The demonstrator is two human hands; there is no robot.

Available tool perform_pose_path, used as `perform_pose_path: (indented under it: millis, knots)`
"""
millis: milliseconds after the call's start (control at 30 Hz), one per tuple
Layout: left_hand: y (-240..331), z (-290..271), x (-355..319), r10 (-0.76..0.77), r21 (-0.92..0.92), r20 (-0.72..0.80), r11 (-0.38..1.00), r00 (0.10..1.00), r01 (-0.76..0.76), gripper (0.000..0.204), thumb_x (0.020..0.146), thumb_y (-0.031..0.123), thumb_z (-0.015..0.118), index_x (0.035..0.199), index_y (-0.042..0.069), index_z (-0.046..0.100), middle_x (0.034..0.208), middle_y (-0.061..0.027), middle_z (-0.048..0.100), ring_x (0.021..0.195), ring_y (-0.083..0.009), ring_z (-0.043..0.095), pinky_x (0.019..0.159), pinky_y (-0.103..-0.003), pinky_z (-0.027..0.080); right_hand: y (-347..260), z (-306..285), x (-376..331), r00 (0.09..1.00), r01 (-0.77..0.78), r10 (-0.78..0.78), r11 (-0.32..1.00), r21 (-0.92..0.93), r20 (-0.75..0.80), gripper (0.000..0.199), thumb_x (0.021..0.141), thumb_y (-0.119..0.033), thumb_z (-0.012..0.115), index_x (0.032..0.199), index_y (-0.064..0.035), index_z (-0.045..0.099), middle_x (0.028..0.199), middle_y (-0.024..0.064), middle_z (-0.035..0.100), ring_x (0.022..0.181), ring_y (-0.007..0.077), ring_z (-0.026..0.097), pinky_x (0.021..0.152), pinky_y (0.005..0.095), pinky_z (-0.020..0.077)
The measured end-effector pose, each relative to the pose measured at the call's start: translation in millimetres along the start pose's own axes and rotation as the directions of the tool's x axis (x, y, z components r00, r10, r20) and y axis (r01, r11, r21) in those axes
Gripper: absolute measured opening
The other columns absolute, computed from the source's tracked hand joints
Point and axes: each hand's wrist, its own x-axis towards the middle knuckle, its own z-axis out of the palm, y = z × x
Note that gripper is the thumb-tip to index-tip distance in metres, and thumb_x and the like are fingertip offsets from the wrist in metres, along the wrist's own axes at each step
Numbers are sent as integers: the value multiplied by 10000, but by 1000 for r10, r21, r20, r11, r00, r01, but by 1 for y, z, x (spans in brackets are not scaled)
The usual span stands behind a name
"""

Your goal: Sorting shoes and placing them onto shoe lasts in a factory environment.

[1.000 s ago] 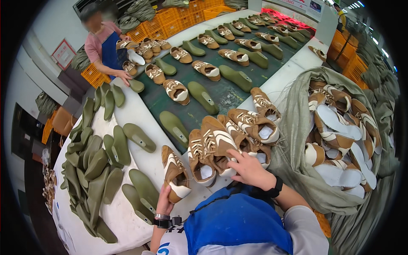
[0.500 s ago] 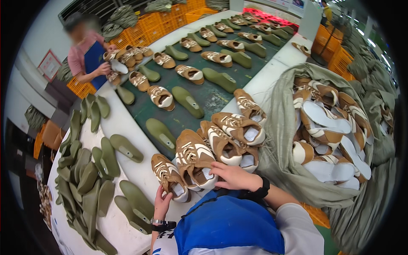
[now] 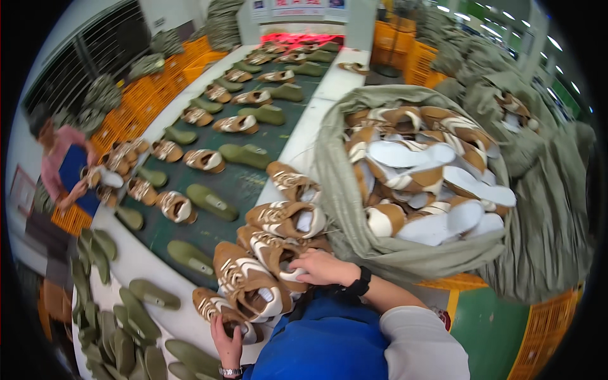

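Brown-and-white lace-up sneakers stand bunched along the near edge of the table, heels toward me. My left hand (image 3: 227, 339) grips the heel rim of the nearest-left sneaker (image 3: 214, 305), thumb and fingers apart around its collar. My right hand (image 3: 324, 267) has its fingertips on the heel of another sneaker (image 3: 265, 248), farther right in the bunch. Between the two hands stands a larger-looking sneaker (image 3: 235, 271), its opening toward me. The fingertips inside the collars are partly hidden.
Green shoe lasts (image 3: 130, 326) pile on the white table at left. A dark green conveyor (image 3: 244, 180) carries sneakers and lasts in rows. To the right stands a grey-green sack (image 3: 335, 209) full of sneakers. A person (image 3: 66, 158) handles shoes at far left, beside orange crates (image 3: 130, 104).
My view has swung right, shifting the scene leftward. My right hand has moved from the large sneaker's heel to the sneaker beyond it. My left hand stays at the nearest-left sneaker.
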Motion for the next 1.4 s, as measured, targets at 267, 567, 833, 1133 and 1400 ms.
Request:
perform_pose_path:
  millis: [267,567,833,1133,1400]
  knots:
    - [-8,-1,6,133,137,147,979,980,-154,550,694,138,687,1187,-10,494,1282,-238,415,1188,-406,389,1012,-449,321,-3,-87,-42,596,-241,-19,949,-202,-802,205,706,-99,652,903,-65,607,864,105,599,825,295,554,748,393,459]
    - [5,-4,6,136,182,156,970,978,-164,516,677,139,700,1146,21,520,1253,-246,428,1150,-424,402,989,-465,337,19,-98,-95,695,-620,301,711,-333,-653,544,705,-400,710,1164,-138,580,1158,176,533,956,343,547,857,404,459]
    - [0,-2,5,156,207,162,960,974,-188,509,670,146,699,1132,26,523,1253,-247,424,1148,-440,389,988,-482,332,69,-108,-121,466,-433,632,774,463,-620,628,746,-288,701,1266,-29,461,1121,221,546,1041,350,530,893,382,437]
    - [2,-1,10,185,319,165,919,969,-230,438,719,121,659,1122,1,538,1194,-234,491,1107,-372,464,952,-441,373,29,-106,-109,572,-588,433,809,20,-697,579,709,-302,726,1206,-106,504,1204,194,463,1028,380,527,836,433,465]
    - [-7,-4,17,314,245,205,901,927,-359,457,773,208,638,1186,53,518,1189,-261,463,1064,-457,428,921,-487,372,112,-213,-162,259,-786,324,618,-4,-910,397,813,-297,615,1125,-62,546,1035,178,579,905,369,572,767,448,474]
